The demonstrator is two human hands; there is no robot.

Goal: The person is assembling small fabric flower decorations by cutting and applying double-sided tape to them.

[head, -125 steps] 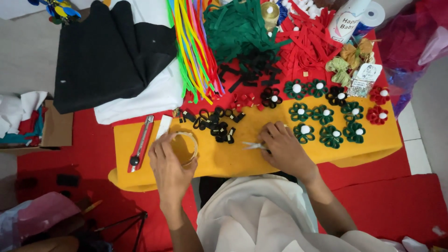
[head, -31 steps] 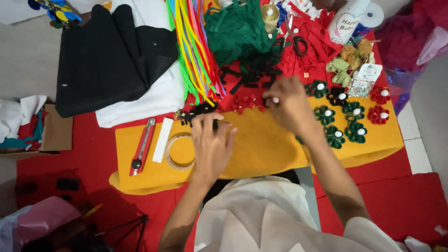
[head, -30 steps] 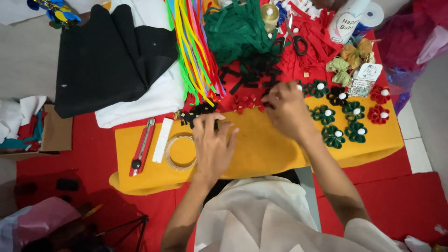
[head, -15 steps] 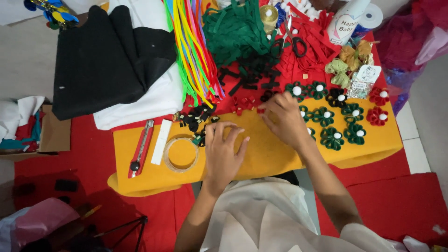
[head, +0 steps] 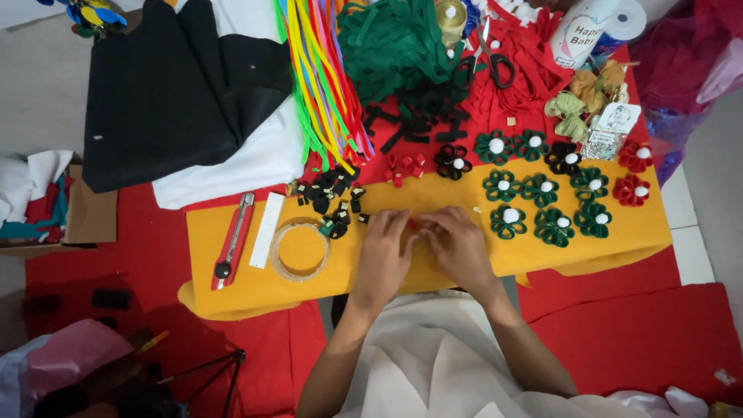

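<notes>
My left hand and my right hand meet fingertip to fingertip on the yellow felt sheet. Between the fingertips shows a small red felt piece, pinched by both hands. A clear tape roll lies just left of my left hand. Small black and green looped pieces sit above it. Finished green felt flowers with white centres lie to the right of my right hand, with red felt flowers further right.
A red box cutter and a white strip lie at the sheet's left. Behind are coloured pipe cleaners, green felt strips, red strips, scissors, black fabric and a cardboard box.
My right hand came back from the flowers and strips at the rear to the sheet's front. My left hand shifted right, and both now meet on a small red piece.
</notes>
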